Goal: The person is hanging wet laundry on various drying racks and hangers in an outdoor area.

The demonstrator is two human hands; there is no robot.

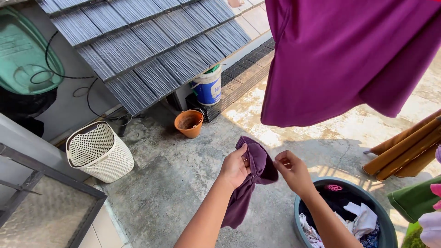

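Observation:
A small dark purple garment (250, 183) hangs from my two hands above a concrete floor. My left hand (235, 166) grips its upper edge, thumb on the cloth. My right hand (294, 171) pinches the same edge at its right side, fingers closed on the fabric. The cloth droops down past my left forearm. Just below my right arm stands a round teal basin (385, 220) filled with several mixed clothes, dark, white and pink.
A large magenta garment (340, 55) hangs overhead at the right. A white perforated laundry basket (98, 151) stands at the left, an orange pot (189, 123) and a white-blue bucket (208, 86) farther back under grey roof tiles (151, 50). Brown cloth (404, 151) drapes at the right edge.

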